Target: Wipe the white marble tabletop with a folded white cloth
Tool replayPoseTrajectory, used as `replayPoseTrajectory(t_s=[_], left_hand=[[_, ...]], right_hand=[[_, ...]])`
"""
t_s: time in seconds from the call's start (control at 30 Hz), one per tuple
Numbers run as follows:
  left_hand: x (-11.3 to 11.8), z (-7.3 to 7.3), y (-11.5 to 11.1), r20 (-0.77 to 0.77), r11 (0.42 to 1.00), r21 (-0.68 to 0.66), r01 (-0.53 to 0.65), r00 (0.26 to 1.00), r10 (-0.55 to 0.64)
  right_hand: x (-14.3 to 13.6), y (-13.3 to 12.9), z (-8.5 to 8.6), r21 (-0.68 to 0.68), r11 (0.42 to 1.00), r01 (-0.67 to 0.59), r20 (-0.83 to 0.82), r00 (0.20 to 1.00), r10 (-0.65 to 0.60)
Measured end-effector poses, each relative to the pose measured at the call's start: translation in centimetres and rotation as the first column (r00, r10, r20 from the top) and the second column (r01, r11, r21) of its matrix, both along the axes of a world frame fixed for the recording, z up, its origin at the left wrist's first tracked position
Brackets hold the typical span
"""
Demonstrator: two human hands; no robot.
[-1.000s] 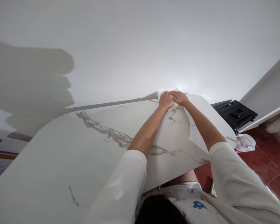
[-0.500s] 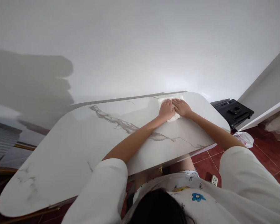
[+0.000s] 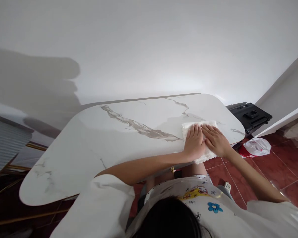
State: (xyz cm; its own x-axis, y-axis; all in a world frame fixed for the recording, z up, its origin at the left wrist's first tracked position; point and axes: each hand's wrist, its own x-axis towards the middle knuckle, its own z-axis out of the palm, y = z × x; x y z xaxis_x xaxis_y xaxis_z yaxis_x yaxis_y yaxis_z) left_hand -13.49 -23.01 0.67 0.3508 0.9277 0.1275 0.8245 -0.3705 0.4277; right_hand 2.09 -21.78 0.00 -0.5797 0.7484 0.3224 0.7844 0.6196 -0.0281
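Note:
A white cloth [image 3: 188, 125] lies on the white marble-patterned tabletop [image 3: 84, 145], near its front edge on the right. My left hand [image 3: 195, 142] rests flat on the cloth with its fingers stretched out. Beside it, my right hand [image 3: 217, 140] is also laid flat on the cloth, fingers extended, the two hands touching or nearly so. Part of the cloth hangs past the table's front edge below my hands.
Behind the table rises a white wall [image 3: 144, 46]. A black case [image 3: 250, 115] stands beyond the right end. On the red tiled floor [image 3: 280, 162] are a white and red bag [image 3: 257, 147] and a power socket strip [image 3: 227, 186].
Both hands and the cloth have moved from near the back edge toward the front edge and somewhat to the right. The view of the table has shifted slightly.

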Motion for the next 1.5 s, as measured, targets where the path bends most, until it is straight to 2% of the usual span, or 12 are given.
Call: replayPoseTrajectory(t_s=[0.1, 0.23, 0.37, 0.5, 0.8, 1.1, 1.3, 1.5], left_hand=[[1.8, 0.2, 0.7, 0.018, 1.0, -0.001, 0.002, 1.0, -0.002], [3.7, 0.2, 3.0, 0.006, 0.999, 0.036, 0.029, 1.0, -0.029], [4.7, 0.0, 6.7, -0.006, 0.996, 0.092, 0.017, 1.0, -0.016], [5.0, -0.2, 11.1, -0.027, 0.99, 0.133, -0.047, 0.998, 0.051], [3.6, -0.3, 20.1, -0.01, 0.979, 0.143, -0.143, 0.989, 0.146], [0.9, -0.8, 27.8, -0.036, 0.972, 0.177, -0.154, 0.986, 0.163], [0.3, -1.3, 30.1, -0.026, 0.953, 0.251, -0.168, 0.983, 0.18], [0.4, -1.4, 29.2, -0.039, 0.948, 0.277, -0.156, 0.984, 0.174]], right_hand=[[1.9, 0.8, 0.0, -0.012, 1.0, 0.003, 0.009, 1.0, -0.003], [4.0, 3.4, -0.2, -0.009, 0.999, 0.041, 0.019, 0.999, -0.041], [4.9, 7.5, -0.5, 0.009, 0.998, 0.058, 0.046, 0.997, -0.058], [4.6, 12.6, -0.2, -0.01, 0.999, 0.031, 0.077, 0.997, -0.03], [2.1, 22.9, -0.1, -0.059, 0.998, 0.03, 0.081, 0.996, -0.025], [-1.0, 30.1, -0.3, -0.052, 0.997, 0.054, 0.055, 0.997, -0.051], [-1.8, 32.2, -0.3, -0.036, 0.998, 0.05, 0.034, 0.998, -0.049], [-1.8, 31.2, 0.0, -0.041, 0.995, 0.093, 0.074, 0.993, -0.09]])
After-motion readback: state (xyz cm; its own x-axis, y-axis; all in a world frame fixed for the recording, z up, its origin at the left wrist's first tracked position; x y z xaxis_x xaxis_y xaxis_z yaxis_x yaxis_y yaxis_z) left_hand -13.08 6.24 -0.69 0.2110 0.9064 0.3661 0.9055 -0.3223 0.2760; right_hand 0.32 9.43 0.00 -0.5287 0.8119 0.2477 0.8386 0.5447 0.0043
